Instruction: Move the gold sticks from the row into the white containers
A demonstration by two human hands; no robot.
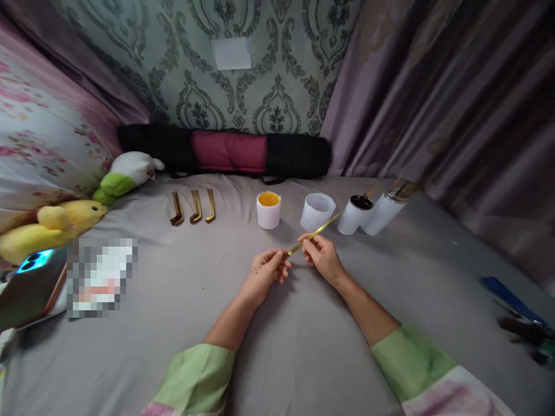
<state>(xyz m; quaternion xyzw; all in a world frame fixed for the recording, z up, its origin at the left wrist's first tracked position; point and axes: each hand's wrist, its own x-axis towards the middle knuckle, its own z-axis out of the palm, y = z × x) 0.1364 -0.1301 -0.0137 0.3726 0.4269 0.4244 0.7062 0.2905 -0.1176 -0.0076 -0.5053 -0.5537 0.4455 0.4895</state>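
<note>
A slim gold-coloured stick (319, 229), ringed near its lower end, slants up to the right between my hands. My left hand (267, 276) pinches its lower end, and the fingers hide the tip. Higher along the shaft, my right hand (323, 257) grips it between thumb and fingers. The stick's far end passes in front of a white tub (317, 215) with a pale inside; whether it touches the tub I cannot tell. Left of that stands a white cup (269, 215) with yellow-orange contents. Three groups of bent gold-coloured pieces (196, 208) lie at the back left.
At right stand a white container (351, 219) with dark contents and a taller white one (384, 214) holding thin sticks. A phone (32, 289), plush toys (65, 222) and a blurred-out item (102, 277) lie left. A black-and-maroon roll (229, 151) lies along the wall.
</note>
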